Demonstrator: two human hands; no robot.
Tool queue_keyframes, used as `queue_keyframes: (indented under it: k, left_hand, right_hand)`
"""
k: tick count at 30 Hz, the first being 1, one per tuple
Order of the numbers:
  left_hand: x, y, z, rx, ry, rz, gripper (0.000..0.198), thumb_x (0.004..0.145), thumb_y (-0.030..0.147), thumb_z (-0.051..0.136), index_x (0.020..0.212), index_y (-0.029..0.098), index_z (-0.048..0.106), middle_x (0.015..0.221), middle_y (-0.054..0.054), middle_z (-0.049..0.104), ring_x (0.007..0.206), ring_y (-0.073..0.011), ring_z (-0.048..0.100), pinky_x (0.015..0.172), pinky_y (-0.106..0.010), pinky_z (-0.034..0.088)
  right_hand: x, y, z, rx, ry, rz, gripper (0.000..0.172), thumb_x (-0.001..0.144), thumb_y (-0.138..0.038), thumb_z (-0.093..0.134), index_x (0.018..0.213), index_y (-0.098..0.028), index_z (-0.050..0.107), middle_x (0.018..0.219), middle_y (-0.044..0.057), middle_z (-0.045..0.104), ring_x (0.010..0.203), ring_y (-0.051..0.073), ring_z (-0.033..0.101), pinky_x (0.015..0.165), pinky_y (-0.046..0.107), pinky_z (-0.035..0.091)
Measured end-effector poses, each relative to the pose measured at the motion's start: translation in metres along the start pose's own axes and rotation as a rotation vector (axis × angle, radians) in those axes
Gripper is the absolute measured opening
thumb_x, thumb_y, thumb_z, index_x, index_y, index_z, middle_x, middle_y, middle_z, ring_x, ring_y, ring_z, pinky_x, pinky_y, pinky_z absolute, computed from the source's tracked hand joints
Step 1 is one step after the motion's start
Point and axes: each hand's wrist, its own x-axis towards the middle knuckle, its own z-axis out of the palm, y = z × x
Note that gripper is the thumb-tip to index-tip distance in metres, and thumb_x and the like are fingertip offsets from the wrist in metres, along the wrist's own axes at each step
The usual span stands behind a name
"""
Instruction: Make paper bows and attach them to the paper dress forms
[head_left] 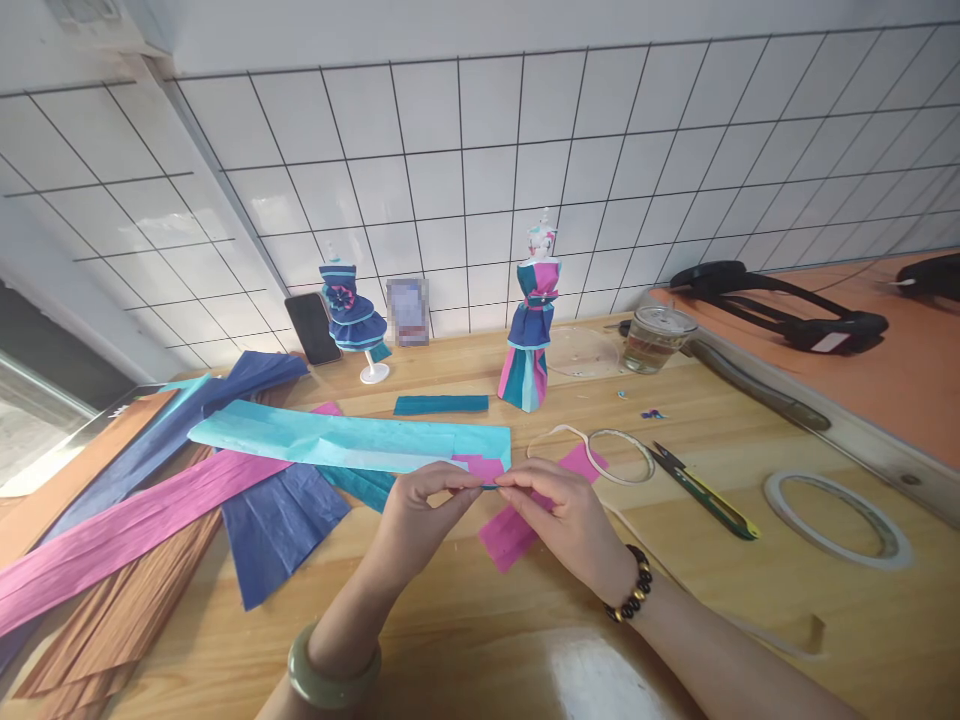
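My left hand and my right hand meet fingertip to fingertip over the wooden table, both pinched on a small folded strip of teal and pink crepe paper. A loose pink paper piece lies under my right hand. A long light-blue crepe sheet stretches just behind my fingers. Two small mannequins in paper dresses stand further back: a blue ruffled one and a tall blue, pink and teal one.
Pink, dark blue and brown crepe sheets lie at left. A teal strip, thread snips, tape rings, a glass jar, a phone and a black headset surround them.
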Motion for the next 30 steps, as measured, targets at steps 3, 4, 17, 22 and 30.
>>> queue_keyframes:
  k: [3, 4, 17, 22, 30]
  left_hand:
    - [0.0007, 0.0029, -0.0003, 0.008, -0.003, -0.011, 0.006, 0.073, 0.020, 0.063, 0.073, 0.020, 0.069, 0.075, -0.003, 0.069, 0.073, -0.0161, 0.062, 0.069, -0.027, 0.049]
    - [0.0010, 0.0038, -0.0005, 0.013, -0.007, -0.023, 0.006, 0.073, 0.020, 0.063, 0.074, 0.019, 0.069, 0.075, -0.003, 0.069, 0.073, -0.0161, 0.062, 0.070, -0.026, 0.049]
    - [0.0013, 0.0034, -0.0013, 0.025, -0.001, -0.098, 0.007, 0.072, 0.023, 0.064, 0.073, 0.017, 0.067, 0.074, -0.003, 0.068, 0.072, -0.0159, 0.061, 0.070, -0.026, 0.048]
    - [0.0007, -0.0006, -0.0005, 0.029, -0.010, -0.128, 0.021, 0.069, 0.026, 0.067, 0.089, 0.019, 0.069, 0.081, -0.004, 0.070, 0.074, -0.0170, 0.061, 0.072, -0.029, 0.049]
    - [0.0006, 0.0006, -0.0012, 0.002, -0.026, -0.046, 0.008, 0.072, 0.025, 0.064, 0.073, 0.019, 0.070, 0.076, -0.004, 0.071, 0.074, -0.0182, 0.063, 0.070, -0.029, 0.050]
  right_hand:
    - [0.0002, -0.0016, -0.0009, -0.010, -0.014, -0.011, 0.016, 0.085, -0.020, 0.050, 0.083, -0.024, 0.065, 0.082, 0.004, 0.066, 0.078, 0.018, 0.060, 0.070, 0.031, 0.048]
    - [0.0002, -0.0023, -0.0012, -0.011, -0.016, -0.015, 0.016, 0.085, -0.020, 0.050, 0.083, -0.024, 0.065, 0.082, 0.004, 0.066, 0.078, 0.018, 0.060, 0.070, 0.030, 0.047]
    - [0.0008, -0.0031, -0.0007, -0.022, 0.015, 0.011, 0.013, 0.083, -0.020, 0.052, 0.079, -0.024, 0.064, 0.081, 0.003, 0.066, 0.076, 0.018, 0.060, 0.068, 0.030, 0.047]
    - [0.0007, -0.0034, -0.0014, -0.008, 0.007, 0.009, 0.014, 0.083, -0.020, 0.052, 0.079, -0.024, 0.065, 0.081, 0.003, 0.066, 0.077, 0.018, 0.060, 0.069, 0.030, 0.047]
    - [-0.0002, -0.0040, -0.0001, 0.034, 0.011, 0.050, 0.014, 0.082, -0.019, 0.054, 0.078, -0.024, 0.066, 0.080, 0.002, 0.067, 0.076, 0.017, 0.061, 0.069, 0.029, 0.047]
